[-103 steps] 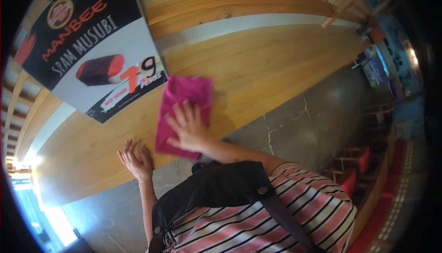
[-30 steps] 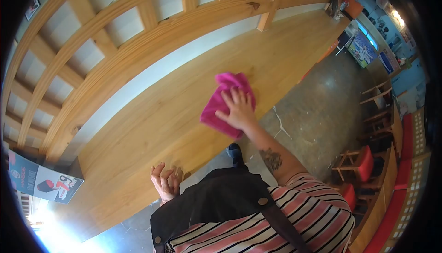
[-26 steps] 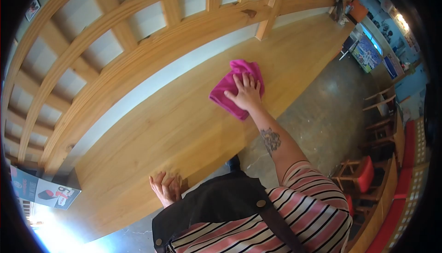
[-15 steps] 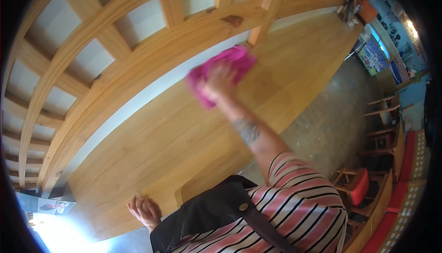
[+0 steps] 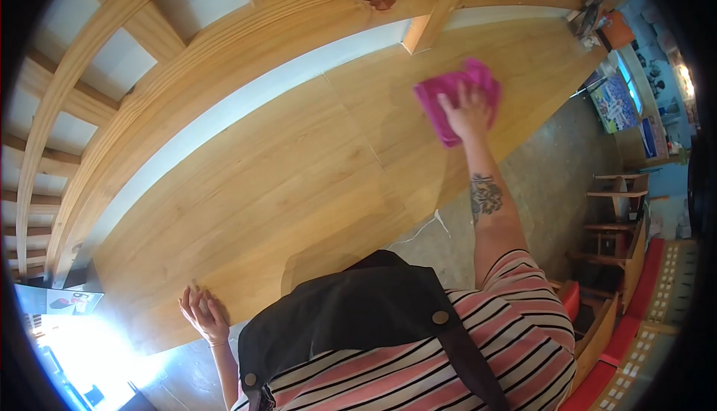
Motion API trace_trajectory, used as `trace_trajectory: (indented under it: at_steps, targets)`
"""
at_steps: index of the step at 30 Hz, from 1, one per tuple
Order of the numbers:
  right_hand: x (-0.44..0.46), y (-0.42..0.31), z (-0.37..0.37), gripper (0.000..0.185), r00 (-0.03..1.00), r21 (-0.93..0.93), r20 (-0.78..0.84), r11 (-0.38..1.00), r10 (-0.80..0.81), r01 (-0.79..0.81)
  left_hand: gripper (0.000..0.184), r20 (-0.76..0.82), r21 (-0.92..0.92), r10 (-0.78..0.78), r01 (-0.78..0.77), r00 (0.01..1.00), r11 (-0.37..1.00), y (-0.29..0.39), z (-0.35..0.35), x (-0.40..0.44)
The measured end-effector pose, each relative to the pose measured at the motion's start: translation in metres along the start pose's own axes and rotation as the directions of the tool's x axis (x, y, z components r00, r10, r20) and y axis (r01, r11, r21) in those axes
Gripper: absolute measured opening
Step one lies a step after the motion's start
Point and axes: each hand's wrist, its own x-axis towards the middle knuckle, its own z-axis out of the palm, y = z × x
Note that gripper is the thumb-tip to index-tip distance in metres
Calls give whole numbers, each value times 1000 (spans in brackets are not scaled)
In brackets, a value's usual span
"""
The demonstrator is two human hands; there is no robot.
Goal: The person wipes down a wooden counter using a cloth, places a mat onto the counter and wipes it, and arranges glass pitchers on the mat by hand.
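Note:
A bright pink cloth (image 5: 435, 103) lies spread on the long wooden table (image 5: 269, 179), toward its far right part. My right hand (image 5: 469, 114) presses down on this cloth with the arm stretched out, fingers over the fabric and holding it against the wood. At the table's near left edge rests my left hand (image 5: 203, 315), its fingers loosely apart and nothing in them. A seam between two boards runs across the tabletop, left of the cloth.
A wooden lattice railing (image 5: 246, 45) borders the table's far side, with a post (image 5: 432, 28) standing at its edge. Wooden chairs (image 5: 616, 220) and a red-cushioned bench (image 5: 635, 314) are at the right. A small sign (image 5: 63, 301) stands at the far left end.
My right hand has swept the pink cloth to the right, across the board seam and away from the railing post. My left hand stays at the near edge, and the view has shifted slightly.

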Motion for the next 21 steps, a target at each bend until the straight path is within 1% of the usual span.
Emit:
trace_trajectory:
  at_steps: [1,3,4,5,6,7,8,9,10,11,12,13,15,16,17,19,21]
  targets:
    - [-2,11,-7,81,994,9,-17,994,110,-110,22,-7,-28,0,0,1000,1000,-1,1,0]
    - [-17,2,-3,80,979,5,-12,979,202,-202,21,-15,-44,2,-3,1000,999,-2,2,-1]
    - [-31,-16,0,79,978,0,-6,978,207,-207,21,-21,-51,3,-4,1000,999,-3,2,-1]
    - [-53,-40,1,79,990,11,25,990,141,-141,21,-30,-61,9,-11,999,998,-4,2,-1]
    - [-84,-69,5,79,999,36,33,999,8,-9,20,-29,-61,15,-17,999,998,-5,2,-1]
    - [-125,-98,-2,79,975,105,8,970,-222,220,20,-27,-58,22,-23,999,998,-6,2,-2]
    - [-163,-127,17,77,916,119,-116,910,-385,398,20,-33,-64,31,-33,999,997,-6,3,-1]
    - [-203,-153,2,72,811,255,-38,780,-583,572,20,-31,-66,40,-42,999,997,-8,3,-2]
    - [-236,-171,-15,70,641,320,3,608,-767,726,20,-28,-68,51,-53,998,996,-8,3,-2]
    - [-268,-182,3,72,489,259,-133,446,-862,857,20,-36,-75,62,-64,997,995,-8,3,-4]
    - [-287,-184,1,74,415,310,-124,362,-901,879,19,-24,-88,66,-68,998,994,-9,4,-4]
    - [-288,-183,2,74,422,303,-139,367,-896,880,19,-12,-98,73,-74,997,992,-11,2,-2]
    - [-285,-170,0,75,346,401,-99,281,-933,872,20,-11,-95,82,-83,997,992,-11,0,0]
    - [-283,-164,-2,75,330,402,-73,275,-941,873,20,-1,-91,77,-77,997,993,-7,0,0]
    - [-283,-162,-4,75,341,396,-72,287,-937,872,20,0,-100,87,-86,996,991,-3,4,2]
    - [-286,-161,-7,75,331,347,-71,288,-941,893,24,-74,-257,44,-62,996,964,28,10,17]
    - [-289,-163,-7,75,343,312,-81,303,-936,900,30,59,-340,198,-167,979,926,97,11,39]
